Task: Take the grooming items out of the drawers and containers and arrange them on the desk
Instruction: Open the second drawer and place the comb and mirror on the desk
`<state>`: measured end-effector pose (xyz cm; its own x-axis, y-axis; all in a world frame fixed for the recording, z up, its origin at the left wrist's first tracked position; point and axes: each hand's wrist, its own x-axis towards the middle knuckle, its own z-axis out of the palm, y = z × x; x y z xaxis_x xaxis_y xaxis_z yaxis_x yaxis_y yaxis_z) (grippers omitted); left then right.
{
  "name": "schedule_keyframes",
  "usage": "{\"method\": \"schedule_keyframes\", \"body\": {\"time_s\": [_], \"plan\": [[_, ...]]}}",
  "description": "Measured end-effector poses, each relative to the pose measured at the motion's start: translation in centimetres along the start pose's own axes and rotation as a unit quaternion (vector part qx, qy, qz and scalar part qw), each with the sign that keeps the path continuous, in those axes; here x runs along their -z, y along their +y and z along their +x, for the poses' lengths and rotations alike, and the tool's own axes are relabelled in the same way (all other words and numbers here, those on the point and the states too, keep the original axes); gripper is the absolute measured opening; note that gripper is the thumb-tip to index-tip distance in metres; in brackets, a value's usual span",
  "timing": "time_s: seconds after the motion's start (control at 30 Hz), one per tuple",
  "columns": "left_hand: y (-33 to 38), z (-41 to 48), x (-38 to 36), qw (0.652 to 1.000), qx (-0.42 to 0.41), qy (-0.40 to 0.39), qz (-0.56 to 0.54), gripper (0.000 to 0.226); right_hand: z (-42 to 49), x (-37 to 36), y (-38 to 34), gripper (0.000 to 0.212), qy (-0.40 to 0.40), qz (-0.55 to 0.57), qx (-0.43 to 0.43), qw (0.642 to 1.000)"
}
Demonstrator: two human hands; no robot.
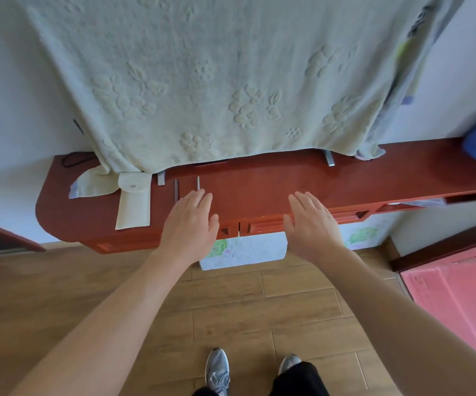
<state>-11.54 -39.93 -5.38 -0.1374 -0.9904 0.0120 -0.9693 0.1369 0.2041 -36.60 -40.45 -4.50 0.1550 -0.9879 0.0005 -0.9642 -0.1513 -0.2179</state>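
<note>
Across the middle of the view runs the red-brown table [274, 184], its long axis going left to right, with a large pale green cloth [202, 81] hanging down the wall behind it and draping onto its back edge. Under the front edge sits a row of drawers [262, 225], all lying below and slightly toward the person from both hands; one far to the right [459, 199] looks partly pulled out, though its contents cannot be made out. On the table's left part lies a cream-coloured pouch [134, 202] with a snap flap, its long axis running front to back, just left of the left hand [189, 224]. Two thin metal strips [186, 188] lie just beyond that hand's fingers [199, 199], also pointing front to back. The right hand [311, 224] hovers over the front edge, well apart from the pouch, so the left hand is clearly the nearer one to it. Both hands are flat, palms down, fingers spread loose and holding nothing. I judge the task barely begun: the pouch probably holds grooming items, and the drawers need a downward reach.
</note>
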Motion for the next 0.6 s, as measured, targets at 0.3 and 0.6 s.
{"method": "schedule_keyframes", "body": {"time_s": [0.3,0.6], "plan": [[10.7,3.7,-2.7,1.0,0.019,0.004,0.003,0.054,1.5,2.4,11.8,0.042,0.0,0.002,0.026,1.0],[18.7,4.6,-5.1,0.999,0.052,0.0,-0.007,0.053,1.6,3.6,20.4,0.035,-0.013,-0.004,0.045,0.999]]}}
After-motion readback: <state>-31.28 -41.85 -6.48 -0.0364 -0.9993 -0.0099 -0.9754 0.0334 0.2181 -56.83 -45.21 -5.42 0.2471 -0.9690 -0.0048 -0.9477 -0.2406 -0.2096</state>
